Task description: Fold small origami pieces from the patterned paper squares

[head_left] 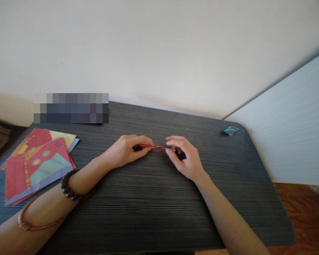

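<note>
A narrow folded strip of red paper (154, 147) lies low over the middle of the dark ribbed table (159, 198), seen edge-on. My left hand (126, 150) pinches its left end with fingers curled. My right hand (184, 157) pinches its right end between thumb and fingertips. A dark bead bracelet (69, 187) and a thin copper bangle (29, 221) sit on my left forearm.
A stack of patterned red, teal and cream paper sheets (34, 163) lies at the table's left. A small folded blue paper piece (232, 131) rests near the far right corner. A pale wall stands behind, a white panel (289, 131) at the right, wooden floor below it.
</note>
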Demonstrator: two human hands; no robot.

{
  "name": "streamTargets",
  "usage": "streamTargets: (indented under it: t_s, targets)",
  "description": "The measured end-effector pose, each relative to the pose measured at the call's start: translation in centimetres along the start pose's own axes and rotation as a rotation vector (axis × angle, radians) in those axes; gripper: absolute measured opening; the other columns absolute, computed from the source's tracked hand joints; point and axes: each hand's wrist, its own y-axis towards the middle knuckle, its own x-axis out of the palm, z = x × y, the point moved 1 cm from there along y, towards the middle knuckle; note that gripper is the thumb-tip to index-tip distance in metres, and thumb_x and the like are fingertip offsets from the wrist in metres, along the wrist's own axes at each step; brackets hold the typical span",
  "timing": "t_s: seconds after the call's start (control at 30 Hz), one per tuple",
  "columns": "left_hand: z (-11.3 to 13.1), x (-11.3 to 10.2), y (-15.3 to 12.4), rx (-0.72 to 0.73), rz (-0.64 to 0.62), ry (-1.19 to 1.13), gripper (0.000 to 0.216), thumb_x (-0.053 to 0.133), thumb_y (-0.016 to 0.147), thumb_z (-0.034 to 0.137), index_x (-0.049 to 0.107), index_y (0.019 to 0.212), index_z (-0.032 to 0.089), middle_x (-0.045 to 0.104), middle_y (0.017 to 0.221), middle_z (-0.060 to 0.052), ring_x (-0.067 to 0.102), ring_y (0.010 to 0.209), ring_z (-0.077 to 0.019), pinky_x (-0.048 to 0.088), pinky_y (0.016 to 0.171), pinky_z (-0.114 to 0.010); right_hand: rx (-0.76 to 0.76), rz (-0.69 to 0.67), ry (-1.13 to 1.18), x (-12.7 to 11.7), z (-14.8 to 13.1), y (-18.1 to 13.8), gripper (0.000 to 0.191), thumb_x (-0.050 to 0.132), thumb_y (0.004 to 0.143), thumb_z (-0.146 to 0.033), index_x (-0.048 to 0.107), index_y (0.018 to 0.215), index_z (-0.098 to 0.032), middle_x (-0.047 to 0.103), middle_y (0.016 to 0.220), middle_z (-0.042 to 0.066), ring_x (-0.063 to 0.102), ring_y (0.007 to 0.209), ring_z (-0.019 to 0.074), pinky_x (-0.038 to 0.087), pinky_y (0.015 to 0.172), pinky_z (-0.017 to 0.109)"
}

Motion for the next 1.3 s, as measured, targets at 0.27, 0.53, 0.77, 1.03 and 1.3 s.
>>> streamTargets:
  t_s: [0.27,0.53,0.77,1.03,1.3]
  targets:
    - [-0.3,0.0,-0.1,0.142,-0.034,0.102,0.018,0.051,0.089,0.021,0.066,0.100,0.022,0.067,0.087,-0.001,0.061,0.078,-0.0121,0.047,0.073,-0.023,-0.048,-0.123,-0.109,0.3,-0.3,0.2,0.016,0.050,0.084,-0.013,0.059,0.095,-0.021,0.061,0.105,0.005,0.059,0.092,0.0152,0.048,0.084,0.030]
    - [-0.1,-0.1,0.0,0.164,-0.053,0.084,0.018,0.051,0.089,0.019,0.066,0.100,0.021,0.068,0.090,-0.002,0.061,0.084,-0.0130,0.048,0.077,-0.024,-0.042,-0.144,-0.194,0.6,-0.6,0.2,0.016,0.046,0.086,-0.014,0.059,0.093,-0.021,0.061,0.104,0.003,0.059,0.087,0.0140,0.047,0.079,0.028]
    - [0.2,-0.2,0.0,0.165,-0.062,0.086,0.019,0.052,0.088,0.021,0.067,0.100,0.020,0.066,0.091,-0.004,0.060,0.083,-0.0140,0.049,0.075,-0.026,0.014,-0.108,-0.343,0.6,-0.7,0.1,0.016,0.047,0.086,-0.016,0.062,0.089,-0.021,0.064,0.098,0.000,0.057,0.069,0.0098,0.045,0.067,0.024]
    - [0.1,0.0,0.0,0.245,-0.086,0.113,0.019,0.051,0.087,0.017,0.066,0.098,0.020,0.068,0.094,-0.003,0.058,0.091,-0.0165,0.050,0.079,-0.029,0.094,-0.017,-0.381,0.9,-1.0,0.2,0.014,0.052,0.086,-0.025,0.065,0.088,-0.022,0.066,0.093,-0.001,0.059,0.067,0.0095,0.043,0.062,0.023]
    - [0.4,0.2,0.1,0.267,-0.098,0.104,0.014,0.054,0.085,0.018,0.066,0.093,0.019,0.068,0.096,-0.003,0.057,0.092,-0.0167,0.048,0.082,-0.030,0.076,-0.068,-0.457,1.4,-1.4,0.2,0.016,0.052,0.085,-0.023,0.067,0.090,-0.023,0.064,0.096,0.001,0.061,0.079,0.0120,0.045,0.073,0.026]
